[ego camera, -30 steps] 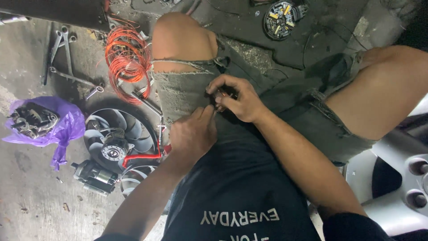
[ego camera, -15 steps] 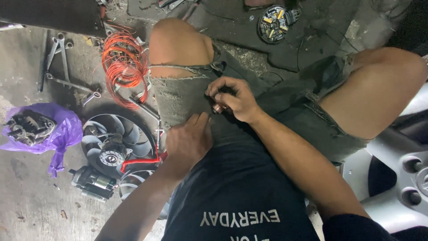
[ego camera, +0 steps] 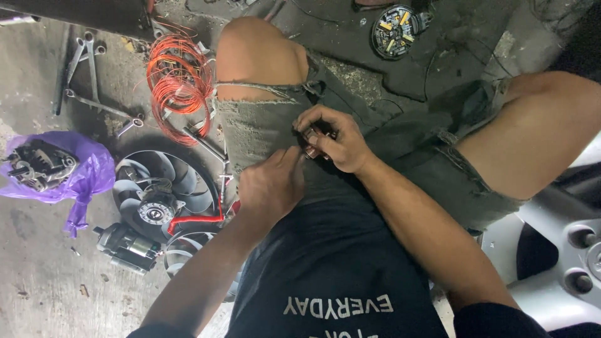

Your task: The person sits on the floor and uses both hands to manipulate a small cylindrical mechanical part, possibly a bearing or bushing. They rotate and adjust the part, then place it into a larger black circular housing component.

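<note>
Stained grey concrete floor (ego camera: 37, 275) filling left of frame, looking dull under dim light. Dark greasy mat (ego camera: 350, 56) lying across upper centre. Silver wheel rim (ego camera: 563, 250) showing at lower right. Spanners (ego camera: 87, 62) lying at upper left, beside orange wire coil (ego camera: 178, 81).

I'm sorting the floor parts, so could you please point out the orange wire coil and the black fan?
orange wire coil (ego camera: 179, 81), head view, on its bundled loops.
black fan (ego camera: 164, 188), head view, on a blade.

A single head-worn camera looks steeply down, close over the person's lap; the left hand (ego camera: 270, 188) and right hand (ego camera: 332, 141) sit mid-frame, with workshop floor (ego camera: 37, 275) beyond the left hand.
</note>
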